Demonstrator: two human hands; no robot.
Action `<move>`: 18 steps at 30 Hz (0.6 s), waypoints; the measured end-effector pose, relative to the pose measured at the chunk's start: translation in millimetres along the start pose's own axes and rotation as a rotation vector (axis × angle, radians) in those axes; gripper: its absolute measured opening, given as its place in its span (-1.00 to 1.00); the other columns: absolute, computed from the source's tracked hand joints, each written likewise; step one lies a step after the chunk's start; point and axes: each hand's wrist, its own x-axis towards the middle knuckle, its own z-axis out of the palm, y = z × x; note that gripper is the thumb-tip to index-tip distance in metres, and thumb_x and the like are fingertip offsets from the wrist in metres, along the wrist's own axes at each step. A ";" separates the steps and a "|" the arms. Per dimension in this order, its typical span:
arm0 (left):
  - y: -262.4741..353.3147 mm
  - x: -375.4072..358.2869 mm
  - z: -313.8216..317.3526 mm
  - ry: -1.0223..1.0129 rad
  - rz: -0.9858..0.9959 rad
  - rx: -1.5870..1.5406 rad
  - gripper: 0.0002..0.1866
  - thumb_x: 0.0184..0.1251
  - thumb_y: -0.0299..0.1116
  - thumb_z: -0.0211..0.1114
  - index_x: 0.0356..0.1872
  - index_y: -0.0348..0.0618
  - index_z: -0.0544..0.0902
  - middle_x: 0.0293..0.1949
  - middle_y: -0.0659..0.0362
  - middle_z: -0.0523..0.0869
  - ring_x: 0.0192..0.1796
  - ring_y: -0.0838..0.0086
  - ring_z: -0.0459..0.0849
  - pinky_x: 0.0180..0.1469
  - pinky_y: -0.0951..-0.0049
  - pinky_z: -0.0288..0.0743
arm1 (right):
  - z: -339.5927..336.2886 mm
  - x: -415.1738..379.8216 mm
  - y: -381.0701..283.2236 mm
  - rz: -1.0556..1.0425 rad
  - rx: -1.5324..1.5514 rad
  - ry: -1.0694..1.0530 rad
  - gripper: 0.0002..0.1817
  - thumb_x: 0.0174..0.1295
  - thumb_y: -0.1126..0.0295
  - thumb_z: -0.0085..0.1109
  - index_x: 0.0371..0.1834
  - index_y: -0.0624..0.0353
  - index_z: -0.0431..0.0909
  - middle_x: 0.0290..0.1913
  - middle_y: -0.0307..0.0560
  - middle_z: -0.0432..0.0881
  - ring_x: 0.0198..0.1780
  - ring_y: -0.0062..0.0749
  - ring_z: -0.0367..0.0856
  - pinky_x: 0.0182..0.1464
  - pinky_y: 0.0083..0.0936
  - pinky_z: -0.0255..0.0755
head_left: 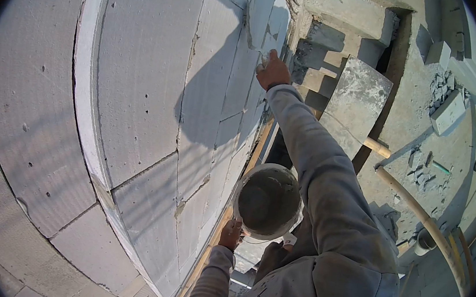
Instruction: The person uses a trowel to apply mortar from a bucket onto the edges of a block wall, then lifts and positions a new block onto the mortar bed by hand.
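My right hand (273,72) is stretched far out along the block wall (154,58), fingers closed round the handle of a trowel. The flat trowel blade (253,29) lies close to the wall face, partly in shadow. Nearer to my body, my left hand (231,233) grips the rim of a round bucket (239,202). Grey mortar (270,201) coats the inside of the bucket, which is tilted so its mouth faces up toward me. Thin mortar joints run between the pale wall blocks.
Concrete steps (345,12) and a mortar-stained board (360,92) lie right of my arm. Wooden poles (412,204) cross below. Farther right are a loose block (449,113), rubble (441,89) and a small bucket (426,241). A timber edge (258,150) runs along the wall.
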 end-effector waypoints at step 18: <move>18.6 34.4 12.0 -0.011 0.099 0.148 -0.40 0.28 0.17 0.10 -0.25 -0.34 0.49 -0.48 0.05 0.62 -0.48 0.43 0.63 -0.49 0.43 0.48 | -9.5 -33.8 31.9 0.085 0.134 -0.010 -0.40 0.05 0.25 0.18 0.14 0.31 0.29 -0.11 0.24 0.59 -0.02 0.10 0.56 0.07 -0.20 0.41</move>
